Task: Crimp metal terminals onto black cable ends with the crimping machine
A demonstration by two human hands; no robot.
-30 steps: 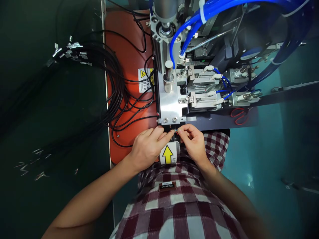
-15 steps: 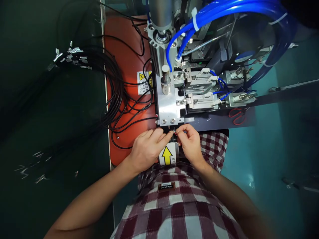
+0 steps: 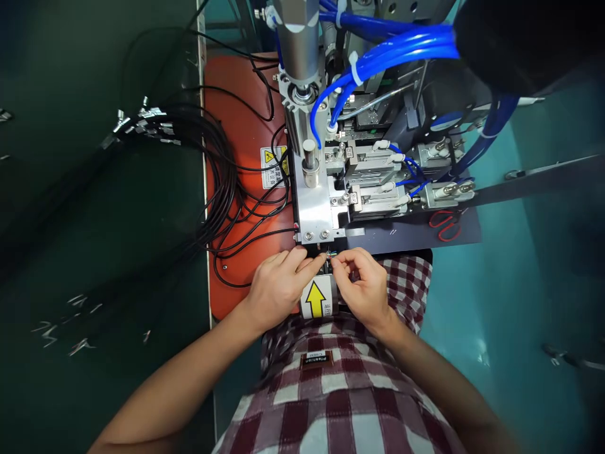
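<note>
Coloured wires sit by the near edge of the pneumatic machine, between left hand, index extended apparently for steadying, and right hand, fingertips close together; clamping by either unverifiable.

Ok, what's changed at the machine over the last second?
The right hand has eased slightly back from the machine; whether it let go of the coloured wires is too small to tell. A dark shape has come in at upper right, covering part of the blue hoses. The left hand, black cables and red scissors look unmoved, apart from the camera's shift.
</note>
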